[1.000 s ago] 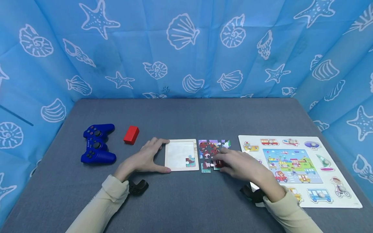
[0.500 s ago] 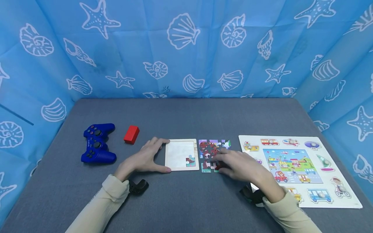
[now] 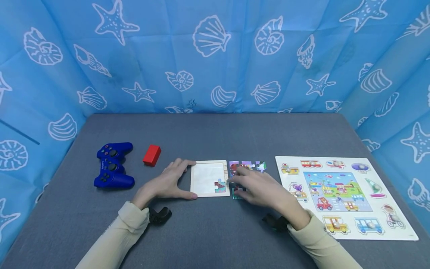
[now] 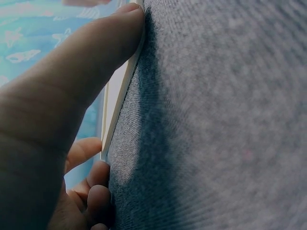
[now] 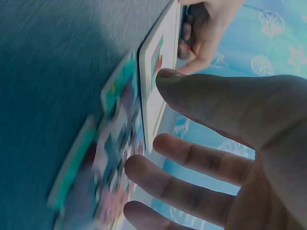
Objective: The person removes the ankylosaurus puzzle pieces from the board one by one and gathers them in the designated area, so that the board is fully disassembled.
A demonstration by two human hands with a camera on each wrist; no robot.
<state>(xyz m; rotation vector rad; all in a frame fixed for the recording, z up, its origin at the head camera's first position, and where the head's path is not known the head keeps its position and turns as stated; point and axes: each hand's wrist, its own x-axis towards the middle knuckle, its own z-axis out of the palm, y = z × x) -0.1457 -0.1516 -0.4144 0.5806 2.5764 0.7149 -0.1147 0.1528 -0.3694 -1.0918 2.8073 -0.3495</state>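
A square wooden puzzle tray [image 3: 206, 179] lies flat, with one jigsaw piece [image 3: 220, 186] in its lower right corner. My left hand [image 3: 168, 183] holds the tray at its left end, thumb at the near edge and index finger at the far corner. My right hand [image 3: 258, 186] hovers over the group of jigsaw pieces [image 3: 260, 166] just right of the tray and hides many of them. In the right wrist view its thumb and fingers are spread above the pieces [image 5: 120, 86], and nothing shows between them.
To the right lies a large white knob puzzle board [image 3: 396, 209] with vehicle pictures. A blue game controller [image 3: 113, 165] and a red block [image 3: 152, 155] sit on the left of the grey table [image 3: 215, 239]. A blue shell-print curtain [image 3: 215, 67] hangs behind.
My right hand has moved left, from the right-hand pieces toward the tray's right edge, uncovering more of the knob puzzle board. The left hand and tray stay in place.
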